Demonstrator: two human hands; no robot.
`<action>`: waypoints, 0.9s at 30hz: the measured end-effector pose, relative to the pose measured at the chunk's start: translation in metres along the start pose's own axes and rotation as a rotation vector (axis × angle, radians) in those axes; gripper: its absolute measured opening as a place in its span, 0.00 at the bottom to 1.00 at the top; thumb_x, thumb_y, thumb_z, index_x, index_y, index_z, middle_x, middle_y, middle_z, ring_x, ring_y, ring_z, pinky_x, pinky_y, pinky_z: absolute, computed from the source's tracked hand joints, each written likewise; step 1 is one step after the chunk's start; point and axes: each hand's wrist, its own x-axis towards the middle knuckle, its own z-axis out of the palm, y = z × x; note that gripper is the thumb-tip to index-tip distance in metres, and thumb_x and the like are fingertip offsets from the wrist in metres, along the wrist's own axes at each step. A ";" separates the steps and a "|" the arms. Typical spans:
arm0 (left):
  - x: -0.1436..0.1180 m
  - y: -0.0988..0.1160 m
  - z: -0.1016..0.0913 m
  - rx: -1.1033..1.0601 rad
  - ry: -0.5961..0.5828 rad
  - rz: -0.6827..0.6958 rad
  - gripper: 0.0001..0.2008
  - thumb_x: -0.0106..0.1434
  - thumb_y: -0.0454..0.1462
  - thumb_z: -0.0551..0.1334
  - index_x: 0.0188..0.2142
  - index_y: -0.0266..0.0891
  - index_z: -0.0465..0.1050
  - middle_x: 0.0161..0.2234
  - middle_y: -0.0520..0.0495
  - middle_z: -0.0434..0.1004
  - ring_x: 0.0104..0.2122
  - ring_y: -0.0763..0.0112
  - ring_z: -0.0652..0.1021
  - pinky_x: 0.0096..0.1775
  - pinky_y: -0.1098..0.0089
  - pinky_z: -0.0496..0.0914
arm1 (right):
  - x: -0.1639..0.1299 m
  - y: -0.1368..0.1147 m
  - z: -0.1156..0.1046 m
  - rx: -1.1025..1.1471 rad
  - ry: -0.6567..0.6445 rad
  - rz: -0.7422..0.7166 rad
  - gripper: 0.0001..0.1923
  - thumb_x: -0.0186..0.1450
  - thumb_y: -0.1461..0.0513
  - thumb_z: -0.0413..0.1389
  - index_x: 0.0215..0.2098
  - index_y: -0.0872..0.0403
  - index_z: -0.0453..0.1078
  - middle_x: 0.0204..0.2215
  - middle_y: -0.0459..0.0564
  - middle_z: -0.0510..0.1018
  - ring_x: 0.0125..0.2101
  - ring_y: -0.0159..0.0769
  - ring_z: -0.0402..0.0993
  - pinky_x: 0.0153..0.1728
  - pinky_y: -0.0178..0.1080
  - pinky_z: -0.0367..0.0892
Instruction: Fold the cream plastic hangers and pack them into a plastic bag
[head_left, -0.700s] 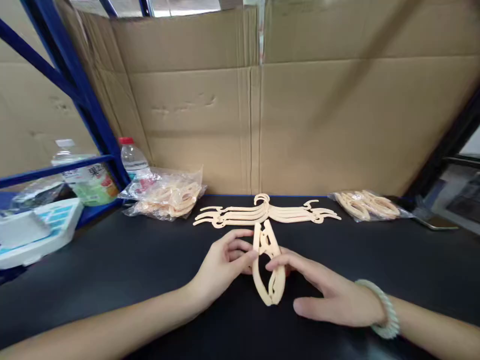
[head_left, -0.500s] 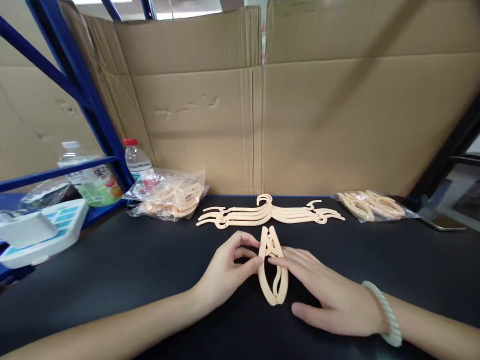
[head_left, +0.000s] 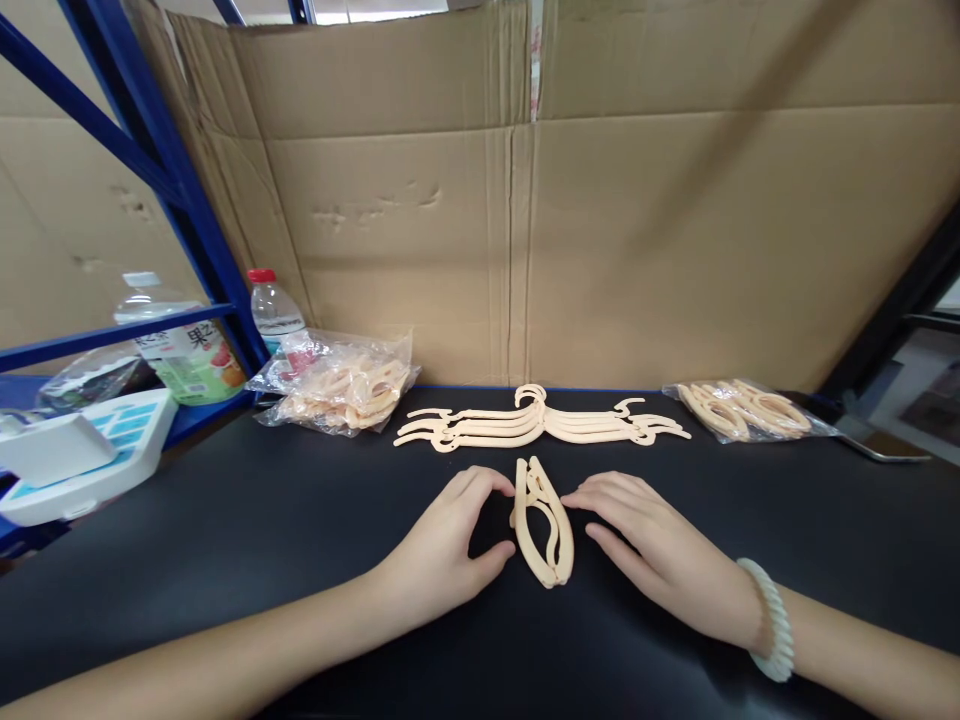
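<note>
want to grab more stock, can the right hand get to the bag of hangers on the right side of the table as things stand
Probably yes. The right hand lies open on the black table beside the folded hanger, holding nothing, and only bare tabletop shows between it and the bag of hangers.

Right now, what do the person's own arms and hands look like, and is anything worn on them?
Both forearms are bare, with no sleeves in view. The left hand wears nothing: no glove, ring or watch shows. The right hand is also ungloved, but its wrist carries a pale, whitish beaded bracelet of small round beads. No markings are visible on either arm.
</note>
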 end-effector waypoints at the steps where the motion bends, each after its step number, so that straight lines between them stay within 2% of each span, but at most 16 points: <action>1: 0.000 -0.001 0.000 0.018 0.002 -0.006 0.18 0.55 0.30 0.63 0.45 0.43 0.66 0.46 0.47 0.72 0.48 0.62 0.72 0.52 0.58 0.68 | 0.000 0.000 0.000 0.004 0.002 -0.011 0.17 0.70 0.66 0.46 0.55 0.49 0.64 0.47 0.49 0.75 0.51 0.39 0.67 0.54 0.48 0.65; 5: 0.001 -0.002 0.000 0.017 -0.016 0.039 0.11 0.55 0.30 0.63 0.38 0.42 0.68 0.42 0.50 0.75 0.46 0.64 0.74 0.52 0.61 0.68 | 0.000 0.003 0.003 0.028 0.002 -0.071 0.19 0.69 0.69 0.44 0.55 0.50 0.64 0.50 0.50 0.74 0.54 0.39 0.65 0.55 0.47 0.65; 11: 0.007 -0.004 -0.004 0.059 -0.035 0.063 0.03 0.57 0.33 0.63 0.30 0.42 0.70 0.48 0.49 0.77 0.52 0.62 0.72 0.56 0.58 0.64 | -0.004 0.008 0.007 0.000 -0.016 -0.107 0.23 0.68 0.71 0.42 0.60 0.52 0.60 0.55 0.51 0.70 0.58 0.38 0.60 0.57 0.46 0.64; 20: 0.005 -0.007 -0.002 0.165 -0.044 0.043 0.04 0.58 0.33 0.60 0.34 0.42 0.70 0.51 0.50 0.75 0.56 0.61 0.68 0.58 0.57 0.62 | -0.005 0.009 0.007 -0.082 -0.045 -0.095 0.25 0.68 0.71 0.42 0.62 0.54 0.57 0.57 0.53 0.68 0.60 0.41 0.59 0.58 0.49 0.63; 27: 0.006 -0.006 -0.003 0.177 -0.064 0.044 0.05 0.59 0.33 0.58 0.36 0.43 0.69 0.52 0.49 0.75 0.57 0.59 0.67 0.57 0.54 0.63 | -0.004 0.005 0.003 -0.068 -0.062 -0.075 0.24 0.68 0.66 0.47 0.62 0.53 0.58 0.57 0.53 0.69 0.60 0.43 0.60 0.58 0.50 0.62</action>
